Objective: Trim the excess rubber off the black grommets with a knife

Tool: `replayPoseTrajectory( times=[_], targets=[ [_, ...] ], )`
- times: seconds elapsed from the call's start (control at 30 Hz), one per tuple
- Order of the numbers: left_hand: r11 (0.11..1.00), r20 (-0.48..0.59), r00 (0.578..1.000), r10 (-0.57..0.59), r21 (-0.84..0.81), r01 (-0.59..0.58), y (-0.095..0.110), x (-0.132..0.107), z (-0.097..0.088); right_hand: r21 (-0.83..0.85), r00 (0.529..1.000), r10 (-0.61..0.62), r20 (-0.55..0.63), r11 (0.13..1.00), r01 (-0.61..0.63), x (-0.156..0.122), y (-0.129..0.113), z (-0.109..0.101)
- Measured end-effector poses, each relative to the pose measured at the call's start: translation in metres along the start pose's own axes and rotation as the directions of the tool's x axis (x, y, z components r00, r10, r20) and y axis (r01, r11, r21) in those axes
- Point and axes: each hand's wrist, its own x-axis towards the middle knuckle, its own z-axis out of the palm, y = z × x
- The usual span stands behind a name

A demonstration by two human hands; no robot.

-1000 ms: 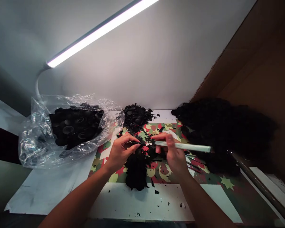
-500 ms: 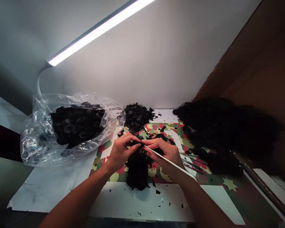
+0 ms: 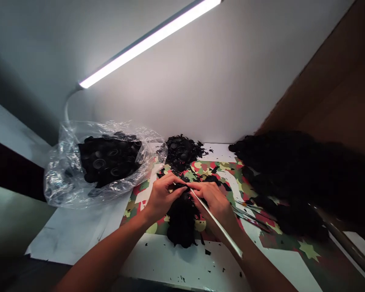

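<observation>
My left hand [image 3: 164, 193] pinches a small black rubber-like part [image 3: 185, 186] between thumb and fingers, mostly hidden by them. Close against it, my right hand [image 3: 212, 199] is closed around a thin, pale, pen-like tool [image 3: 220, 229]. The tool's tip meets the black part; its shaft slants down to the right across my wrist. Whether my right fingers also touch the part, I cannot tell. Directly below my hands lies a heap of black pieces [image 3: 182, 229]. Beyond them, another pile of black parts and shreds [image 3: 184, 150] rests near the wall.
An open clear plastic bag [image 3: 59, 178] with black round ring-like parts stands at the left. A large black heap [image 3: 292, 166] fills the right side. Metal tweezers [image 3: 252, 219] lie right of my hand on a patterned sheet [image 3: 292, 239]. A lit lamp [image 3: 152, 42] hangs above.
The whole view has shifted, so everything sits further right. The tool in my right hand has turned steeper. Both hands stay together at the small black part.
</observation>
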Motion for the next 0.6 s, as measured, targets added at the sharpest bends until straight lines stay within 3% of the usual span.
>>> replayPoseTrajectory(
  times=[0.2,0.3,0.4,0.47,0.53,0.6],
  targets=[
    [0.999,0.057,0.998,-0.031,0.012,0.03,0.01,-0.007,0.004,-0.129,0.997,-0.007,-0.075,0.992,-0.002,-0.004,0.007,0.01],
    [0.996,0.088,0.996,0.032,0.084,-0.04,0.019,-0.005,-0.014,-0.16,0.987,0.124,-0.104,0.977,-0.14,-0.004,0.019,0.001],
    [0.945,-0.051,0.99,0.132,0.307,-0.11,0.022,0.011,-0.062,-0.166,0.939,0.291,-0.182,0.932,-0.321,-0.003,0.033,-0.01],
    [0.838,-0.251,0.947,0.201,0.545,-0.033,0.017,0.025,-0.107,-0.136,0.888,0.389,-0.245,0.893,-0.429,-0.001,0.04,-0.015],
    [0.7,-0.427,0.87,0.248,0.7,0.143,0.006,0.038,-0.151,-0.091,0.832,0.469,-0.296,0.853,-0.513,0.002,0.045,-0.021],
    [0.708,-0.456,0.863,0.217,0.682,0.182,-0.01,0.049,-0.186,-0.047,0.787,0.496,-0.368,0.835,-0.549,0.005,0.051,-0.028]
  ],
)
